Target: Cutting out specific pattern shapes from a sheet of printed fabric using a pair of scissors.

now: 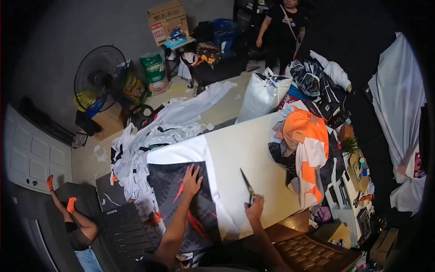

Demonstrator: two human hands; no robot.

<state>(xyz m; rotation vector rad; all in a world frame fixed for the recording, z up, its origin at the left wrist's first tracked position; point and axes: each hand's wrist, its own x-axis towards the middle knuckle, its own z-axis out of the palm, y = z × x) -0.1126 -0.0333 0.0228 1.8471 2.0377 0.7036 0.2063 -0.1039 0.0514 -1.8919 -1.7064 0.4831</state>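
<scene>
On the pale tabletop (244, 149) lies a dark patterned fabric piece (183, 204) with red streaks, bordered by white material (176, 149) along its top and right side. My left hand (190, 179) rests on its upper part with fingers spread. To the right, over bare tabletop, my right hand (253, 201) grips long dark scissors (247, 183), their blades pointing up and slightly left. A pile of orange, white and dark garments (303, 145) sits on the table's right, and white fabric scraps (129, 167) heap along its left.
A person (283, 31) stands at the back near stuffed sacks (263, 93). A fan (102, 77) stands at the back left. Another person's legs (77, 220) lie on a dark couch at lower left. A tufted brown chair (308, 251) is below the table; cluttered shelving (351, 199) stands right.
</scene>
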